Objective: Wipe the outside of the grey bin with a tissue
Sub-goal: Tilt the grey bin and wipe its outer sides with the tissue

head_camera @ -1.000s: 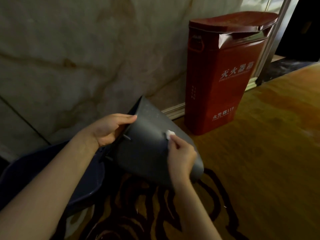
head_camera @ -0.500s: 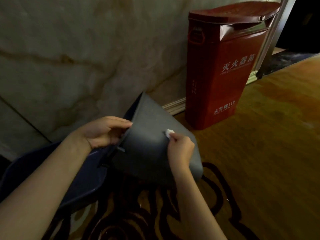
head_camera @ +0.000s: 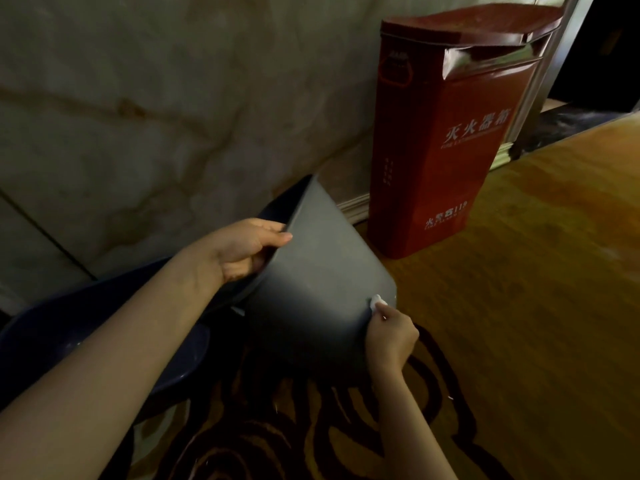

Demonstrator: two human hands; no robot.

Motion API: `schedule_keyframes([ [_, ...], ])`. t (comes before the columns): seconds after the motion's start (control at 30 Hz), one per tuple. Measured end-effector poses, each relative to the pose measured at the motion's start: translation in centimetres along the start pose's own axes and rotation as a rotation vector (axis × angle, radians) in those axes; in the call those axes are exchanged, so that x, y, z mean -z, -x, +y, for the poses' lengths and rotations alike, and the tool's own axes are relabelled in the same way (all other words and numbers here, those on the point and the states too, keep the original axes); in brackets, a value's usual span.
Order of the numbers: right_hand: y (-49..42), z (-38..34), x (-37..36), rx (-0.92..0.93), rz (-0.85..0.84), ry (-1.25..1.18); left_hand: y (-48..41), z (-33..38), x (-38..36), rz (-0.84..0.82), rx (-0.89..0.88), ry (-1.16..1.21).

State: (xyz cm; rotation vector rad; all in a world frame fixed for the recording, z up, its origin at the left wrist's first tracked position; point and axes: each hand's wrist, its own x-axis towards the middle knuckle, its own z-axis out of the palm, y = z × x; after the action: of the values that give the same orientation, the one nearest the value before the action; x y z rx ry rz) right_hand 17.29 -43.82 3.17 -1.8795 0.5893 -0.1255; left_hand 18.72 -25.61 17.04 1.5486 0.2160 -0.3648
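The veined beige marble wall fills the background, with a patterned brown and gold carpet underfoot. Against the wall stands a tall red metal fire-extinguisher box, just beside the work but not touching it. A dark blue rounded plastic lid or basin lies low on the left, under the left forearm.

The smooth grey plastic bin is tipped on its side above the carpet, mouth toward the wall and base toward the person. It looks light and stiff, with thin walls that would likely flex under a hard press; the matte surface seems easy to slide across. The rim appears the soundest place to hold it.

The left hand clasps that rim, thumb outside, fingers curled within. The right hand pinches a small crumpled white tissue against the bin's outer wall near the bottom corner. The red box may crowd strokes on the far side.
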Motion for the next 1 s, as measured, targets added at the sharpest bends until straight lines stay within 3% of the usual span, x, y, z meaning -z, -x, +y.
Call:
schedule_keyframes([
  [0.13,2.3,-3.5,-1.4,0.257,-0.1,-0.074,0.3,-0.6,0.5,-0.008,-0.051,0.032],
  [0.3,4.5,-9.2,-2.5,0.652,-0.054,-0.195,0.1,-1.6,0.1,-0.098,-0.126,0.072],
  [0.5,3.8,-9.7,-3.5,0.819,-0.012,-0.234,0.0,-2.8,0.7,-0.152,-0.181,0.134],
  [0.63,0.0,-8.4,-3.1,0.675,0.074,-0.195,-0.1,-4.3,0.8,-0.159,-0.156,0.073],
  [0.9,-6.8,-1.0,-0.6,0.002,0.178,-0.198,-0.4,-4.6,2.2,-0.145,-0.132,0.108],
  [1.0,-6.8,-0.4,-0.1,-0.056,0.21,-0.176,-0.6,-4.5,2.2,-0.16,-0.129,0.105],
])
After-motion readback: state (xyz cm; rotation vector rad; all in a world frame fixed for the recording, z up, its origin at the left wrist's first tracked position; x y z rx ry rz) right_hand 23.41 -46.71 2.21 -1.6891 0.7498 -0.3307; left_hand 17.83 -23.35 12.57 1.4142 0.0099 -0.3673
